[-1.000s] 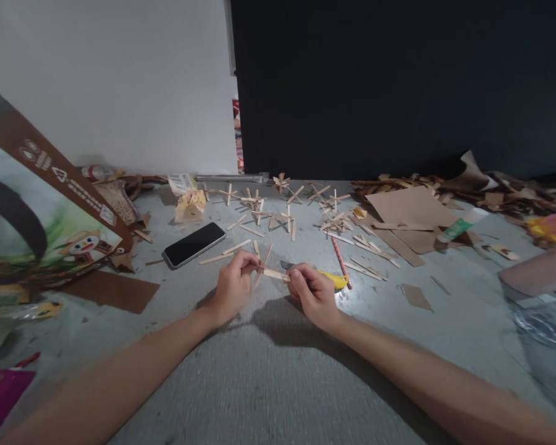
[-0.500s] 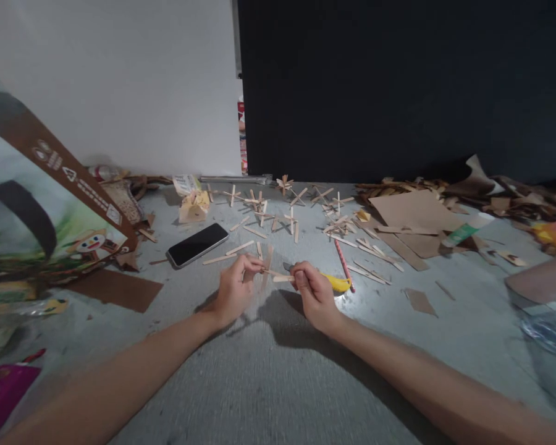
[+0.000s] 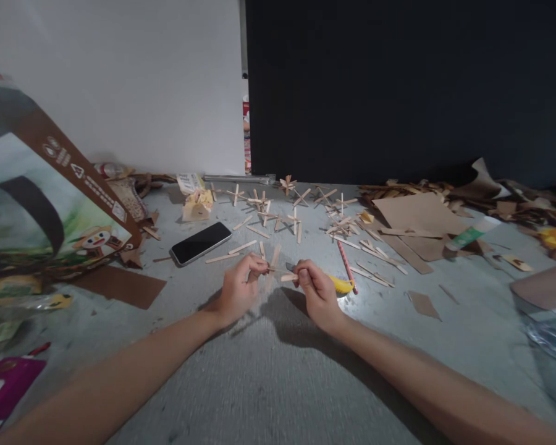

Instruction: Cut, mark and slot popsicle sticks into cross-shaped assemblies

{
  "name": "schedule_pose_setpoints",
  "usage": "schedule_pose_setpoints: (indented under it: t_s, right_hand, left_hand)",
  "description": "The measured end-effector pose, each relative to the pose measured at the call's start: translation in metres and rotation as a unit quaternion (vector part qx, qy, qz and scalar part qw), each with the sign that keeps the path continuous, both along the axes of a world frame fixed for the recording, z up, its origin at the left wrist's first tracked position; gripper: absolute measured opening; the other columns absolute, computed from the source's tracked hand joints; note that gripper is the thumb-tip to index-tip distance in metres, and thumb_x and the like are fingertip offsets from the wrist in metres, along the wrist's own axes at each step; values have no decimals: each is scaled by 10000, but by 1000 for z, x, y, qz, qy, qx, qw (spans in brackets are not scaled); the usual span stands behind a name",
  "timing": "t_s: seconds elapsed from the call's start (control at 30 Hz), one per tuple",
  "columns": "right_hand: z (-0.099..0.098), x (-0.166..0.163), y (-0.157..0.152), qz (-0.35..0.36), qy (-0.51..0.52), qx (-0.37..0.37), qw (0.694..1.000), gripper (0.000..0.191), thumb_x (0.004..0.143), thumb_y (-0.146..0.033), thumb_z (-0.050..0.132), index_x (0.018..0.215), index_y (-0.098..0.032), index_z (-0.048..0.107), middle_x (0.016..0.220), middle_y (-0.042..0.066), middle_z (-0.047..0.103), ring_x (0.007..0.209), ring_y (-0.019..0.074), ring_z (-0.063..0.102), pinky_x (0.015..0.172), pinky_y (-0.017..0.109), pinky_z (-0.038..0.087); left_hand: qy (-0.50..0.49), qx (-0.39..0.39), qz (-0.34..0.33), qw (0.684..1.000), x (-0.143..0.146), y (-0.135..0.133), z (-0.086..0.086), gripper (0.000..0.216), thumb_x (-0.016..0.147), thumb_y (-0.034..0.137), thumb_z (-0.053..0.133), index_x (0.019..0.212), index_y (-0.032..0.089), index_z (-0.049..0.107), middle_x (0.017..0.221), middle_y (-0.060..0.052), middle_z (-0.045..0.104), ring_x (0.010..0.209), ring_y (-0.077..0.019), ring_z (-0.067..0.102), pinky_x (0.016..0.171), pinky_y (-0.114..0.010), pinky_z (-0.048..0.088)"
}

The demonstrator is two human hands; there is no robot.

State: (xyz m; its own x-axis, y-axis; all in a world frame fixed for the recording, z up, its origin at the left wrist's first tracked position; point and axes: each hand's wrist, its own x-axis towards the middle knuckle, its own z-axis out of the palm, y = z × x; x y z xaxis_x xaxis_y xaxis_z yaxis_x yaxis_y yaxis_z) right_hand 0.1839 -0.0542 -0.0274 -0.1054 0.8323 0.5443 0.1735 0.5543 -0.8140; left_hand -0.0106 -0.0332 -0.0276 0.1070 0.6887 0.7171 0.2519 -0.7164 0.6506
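Pinched above tabletop [image 3: 269, 389] between left hand's [image 3: 239, 287] thumb and fingers: crossed craft sticks [image 3: 275, 256], gripped near the crossing, probably to leave ends unobstructed. Clamped likewise in right hand [image 3: 322, 293]: single craft stick [image 3: 288, 278], tip projecting leftward, presumably for visibility. Behind: yellow-handled cutter [image 3: 341, 285], contact unclear.

dim light casts soft shadows by the hands [image 3: 321, 295], with tabletop [image 3: 278, 377] glare and blurred edges.
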Motion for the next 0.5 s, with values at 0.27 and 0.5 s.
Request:
schedule_pose_setpoints:
  t_s: [0.27,0.5]
  right_hand:
    - [-6,-2,5,-38,71,-62,995,492,1054,-645,435,778,-246,517,676,-23,511,631,163,478,615,291,393]
    - [-5,-3,9,-42,107,-91,989,531,1007,-699,495,727,-249,501,651,-29,501,615,163,466,605,293,387]
  left_hand:
    - [18,68,3,998,2,-4,7,159,994,146,596,848,205,610,857,-44,720,808,-159,696,757,-294,549]
    - [8,68,9,998,2,-3,4,143,976,87,575,915,213,601,855,-35,698,811,-158,692,730,-279,547]
